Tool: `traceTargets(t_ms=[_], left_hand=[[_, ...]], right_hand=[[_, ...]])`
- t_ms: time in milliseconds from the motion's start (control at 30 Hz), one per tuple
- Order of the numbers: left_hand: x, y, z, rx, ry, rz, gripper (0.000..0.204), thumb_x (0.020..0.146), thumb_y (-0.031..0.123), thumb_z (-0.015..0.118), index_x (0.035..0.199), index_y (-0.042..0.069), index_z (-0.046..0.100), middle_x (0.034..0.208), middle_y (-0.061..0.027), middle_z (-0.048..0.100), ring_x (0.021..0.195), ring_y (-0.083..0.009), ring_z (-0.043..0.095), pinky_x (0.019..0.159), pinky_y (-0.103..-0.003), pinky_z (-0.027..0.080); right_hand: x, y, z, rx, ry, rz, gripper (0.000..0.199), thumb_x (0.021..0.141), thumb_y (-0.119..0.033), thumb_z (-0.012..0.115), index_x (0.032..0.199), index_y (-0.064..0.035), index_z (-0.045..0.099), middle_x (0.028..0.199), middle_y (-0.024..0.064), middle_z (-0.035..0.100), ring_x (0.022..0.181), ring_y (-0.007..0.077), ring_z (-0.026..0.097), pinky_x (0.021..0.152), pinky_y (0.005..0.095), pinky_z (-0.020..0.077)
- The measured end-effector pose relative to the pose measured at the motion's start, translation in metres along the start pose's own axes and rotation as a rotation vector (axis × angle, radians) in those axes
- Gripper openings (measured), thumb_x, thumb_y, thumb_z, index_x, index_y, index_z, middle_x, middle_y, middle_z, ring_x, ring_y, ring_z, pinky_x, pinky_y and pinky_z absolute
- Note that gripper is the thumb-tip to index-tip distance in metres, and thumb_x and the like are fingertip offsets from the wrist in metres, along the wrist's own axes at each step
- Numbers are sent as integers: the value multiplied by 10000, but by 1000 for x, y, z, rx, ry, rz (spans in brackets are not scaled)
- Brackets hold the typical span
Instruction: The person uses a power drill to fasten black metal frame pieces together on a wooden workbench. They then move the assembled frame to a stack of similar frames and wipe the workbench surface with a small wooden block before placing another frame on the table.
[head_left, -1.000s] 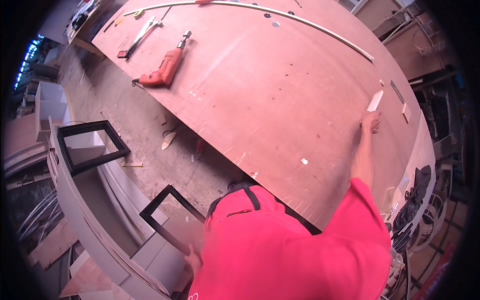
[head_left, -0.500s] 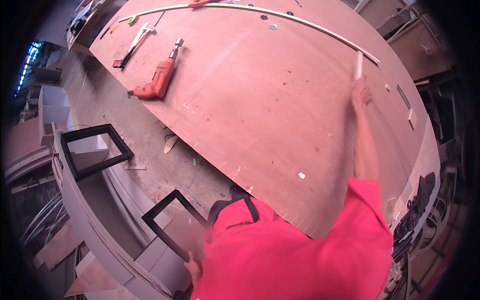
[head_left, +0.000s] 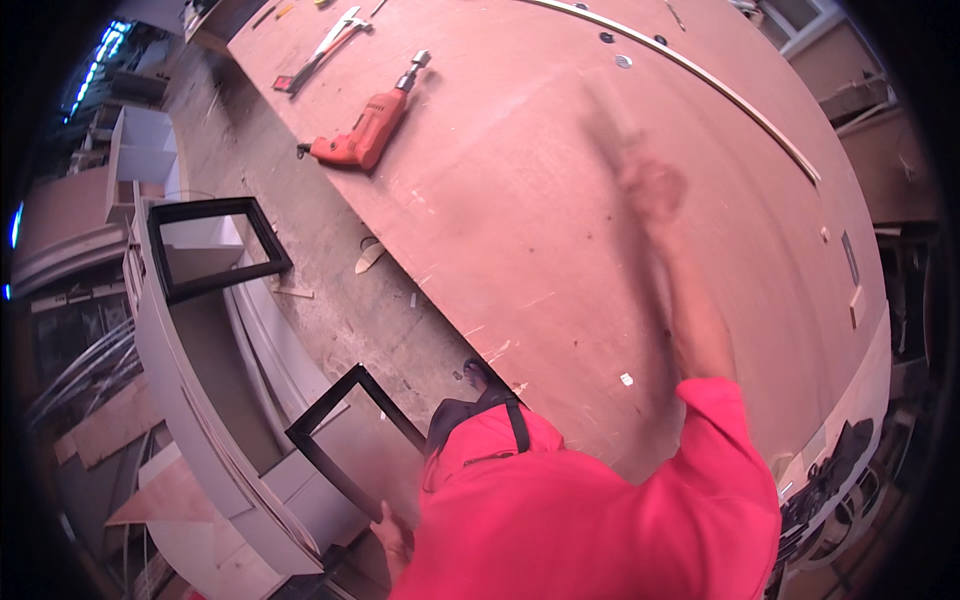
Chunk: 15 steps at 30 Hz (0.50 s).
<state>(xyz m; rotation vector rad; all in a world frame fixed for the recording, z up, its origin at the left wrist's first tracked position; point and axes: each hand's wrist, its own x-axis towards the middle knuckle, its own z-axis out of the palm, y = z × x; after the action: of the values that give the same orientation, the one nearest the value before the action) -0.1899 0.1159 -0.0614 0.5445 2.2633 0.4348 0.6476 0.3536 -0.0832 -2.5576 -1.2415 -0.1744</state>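
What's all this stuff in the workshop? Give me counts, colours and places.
Table: one, pinkish, centre
Drill: one, red, table's left
Hammer: one, red-black handle, beyond drill
Strip: one, pale, table's far side
Discs: several, black or silver, near strip
Block: one, pale, table's right
Cabinet: one, greyish, left
Farther frame: one, black, at cabinet
Nearer frame: one, black, lower left
Floor: one, grey, left
Clutter: uncounted, mixed, dim edges
Shirt: one, red, lower centre
Left hand: one, bare, at nearer frame
Right hand: one, blurred, over table
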Motion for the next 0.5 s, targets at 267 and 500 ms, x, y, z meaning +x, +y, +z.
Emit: traceTargets(t_ms=[267,500], left_hand=[[-32,-24,19,-112,-6,-78,357,1055,340,724,905,78,533,619,-32,513,470,-196,514,434,-384,422],[-65,4,30,-148,30,-137,359,1094,311,666,869,72,520,596,-26,465,458,-193,475,421,-382,392]], right_hand=[[57,65,15,-238,-35,89,269,1075,-315,529,1160,-134,709,909,211,782,800,406,777,658,563,573],[101,-36,14,-70,19,79,267,1051,-261,587,1272,-121,637,854,221,770,787,407,778,663,547,595]])
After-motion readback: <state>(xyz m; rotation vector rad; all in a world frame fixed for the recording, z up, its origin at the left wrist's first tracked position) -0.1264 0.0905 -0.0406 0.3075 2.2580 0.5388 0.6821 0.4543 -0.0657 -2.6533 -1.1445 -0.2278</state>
